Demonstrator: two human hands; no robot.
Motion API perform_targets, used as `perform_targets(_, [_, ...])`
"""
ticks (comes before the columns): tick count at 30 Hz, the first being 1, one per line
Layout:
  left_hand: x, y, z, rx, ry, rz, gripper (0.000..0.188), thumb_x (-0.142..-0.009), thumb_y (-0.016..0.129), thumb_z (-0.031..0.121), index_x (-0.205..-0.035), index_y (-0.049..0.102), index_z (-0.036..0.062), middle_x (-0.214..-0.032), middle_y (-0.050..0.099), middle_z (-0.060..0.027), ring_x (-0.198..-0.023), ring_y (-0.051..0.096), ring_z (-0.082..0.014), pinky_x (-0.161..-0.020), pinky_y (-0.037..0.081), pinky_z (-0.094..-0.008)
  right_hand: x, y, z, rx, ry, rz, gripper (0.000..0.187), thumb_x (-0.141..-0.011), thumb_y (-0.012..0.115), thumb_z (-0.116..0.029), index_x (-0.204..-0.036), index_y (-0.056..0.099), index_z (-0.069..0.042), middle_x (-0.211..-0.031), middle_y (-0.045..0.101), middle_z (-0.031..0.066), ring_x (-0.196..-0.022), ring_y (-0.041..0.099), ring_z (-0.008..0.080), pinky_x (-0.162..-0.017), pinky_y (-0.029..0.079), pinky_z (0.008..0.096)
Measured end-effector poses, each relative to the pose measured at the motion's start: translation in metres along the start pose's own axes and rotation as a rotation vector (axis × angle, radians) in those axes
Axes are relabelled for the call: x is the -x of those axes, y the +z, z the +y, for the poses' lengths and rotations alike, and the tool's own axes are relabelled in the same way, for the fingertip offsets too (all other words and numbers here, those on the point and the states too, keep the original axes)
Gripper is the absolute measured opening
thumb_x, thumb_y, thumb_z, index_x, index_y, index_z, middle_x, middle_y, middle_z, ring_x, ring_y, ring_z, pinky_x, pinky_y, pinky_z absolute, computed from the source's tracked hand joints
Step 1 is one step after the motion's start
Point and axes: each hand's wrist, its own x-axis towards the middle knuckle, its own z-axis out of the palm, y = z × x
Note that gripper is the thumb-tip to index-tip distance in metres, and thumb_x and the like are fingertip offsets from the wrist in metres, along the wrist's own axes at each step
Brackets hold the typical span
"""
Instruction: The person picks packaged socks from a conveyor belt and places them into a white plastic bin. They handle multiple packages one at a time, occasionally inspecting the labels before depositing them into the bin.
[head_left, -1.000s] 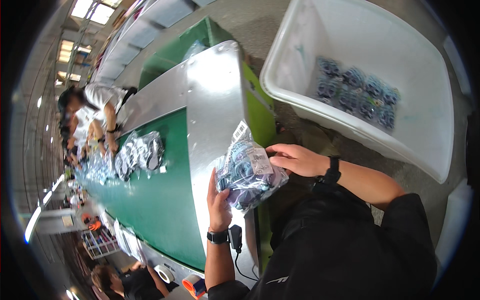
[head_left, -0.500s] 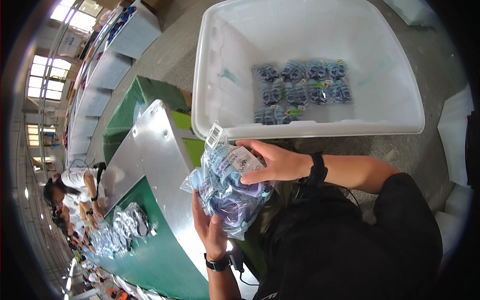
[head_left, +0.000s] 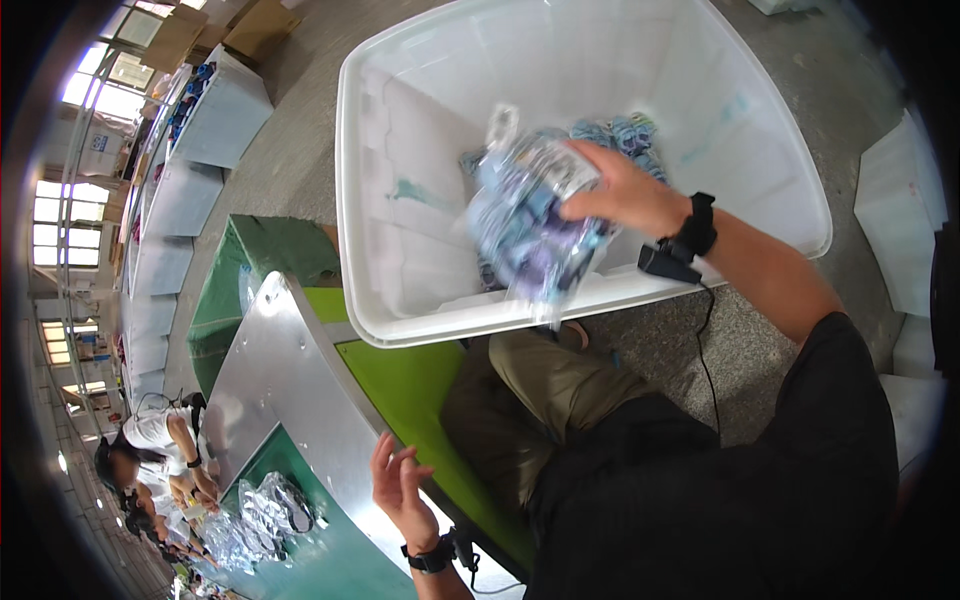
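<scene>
My right hand (head_left: 630,190) is closed on the edge of a clear plastic bag of blue and purple sandals (head_left: 530,225), blurred by motion. A white tag and a printed label show on the bag. It hangs over the large white bin (head_left: 365,300), above its near wall. Inside the bin, more bagged sandals (head_left: 632,135) lie in the bottom, partly hidden by my right hand and the held bag. My left hand (head_left: 405,490) is open, fingers apart and holding nothing, above the metal edge of the work table (head_left: 300,350).
On the green belt (head_left: 340,540) at the left lie several clear bags (head_left: 270,510). A person in white (head_left: 160,440) works beside it. A green-covered box (head_left: 220,300) stands behind the table. White bins (head_left: 190,200) line the far left, and another (head_left: 900,210) stands at the right.
My right hand has carried the bag of sandals away from my body and over the bin. My left hand has let go of the bag. The view has shifted slightly.
</scene>
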Motion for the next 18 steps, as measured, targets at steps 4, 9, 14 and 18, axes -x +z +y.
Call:
perform_targets(4, [0.008,-0.053,-0.036,0.080,-0.192,0.328,0.035,-0.102,0.063,0.015,-0.133,0.057,-0.0010,-0.122,0.066,-0.0117,-0.090,0.068,-0.0158,-0.065,0.051,-0.0246,-0.018,-0.092,0.040,0.461,0.095,0.289,0.079,-0.079,0.077,-0.019,-0.147,0.043,0.004,-0.124,0.066,0.0170,-0.112,0.065,0.0208,-0.094,0.053,0.0345])
perform_targets(9, [0.021,-0.086,-0.067,0.135,-0.240,0.441,0.026,-0.101,0.061,0.009,-0.125,0.060,-0.0019,-0.099,0.069,-0.0086,-0.073,0.061,-0.0088,-0.057,0.046,-0.0187,-0.020,-0.185,0.089,1.024,0.356,0.515,0.092,-0.070,0.077,-0.040,-0.144,0.046,0.003,-0.130,0.063,0.0271,-0.117,0.064,0.0387,-0.099,0.051,0.0436])
perform_targets(14, [0.018,-0.086,-0.082,0.006,-0.201,0.466,0.022,-0.099,0.063,0.007,-0.120,0.063,-0.0009,-0.090,0.069,-0.0063,-0.066,0.057,-0.0060,-0.054,0.043,-0.0171,-0.020,-0.199,0.132,1.096,0.507,0.503,0.092,-0.071,0.077,-0.043,-0.144,0.045,0.002,-0.134,0.059,0.0324,-0.122,0.061,0.0432,-0.102,0.050,0.0456])
perform_targets(18, [0.016,-0.087,-0.082,0.083,-0.198,0.440,0.022,-0.100,0.063,0.009,-0.120,0.062,-0.0008,-0.088,0.069,-0.0069,-0.066,0.058,-0.0070,-0.054,0.044,-0.0177,-0.014,-0.185,0.138,1.070,0.651,0.469,0.098,-0.078,0.076,-0.050,-0.152,0.038,0.003,-0.143,0.054,0.0306,-0.126,0.059,0.0410,-0.098,0.054,0.0459])
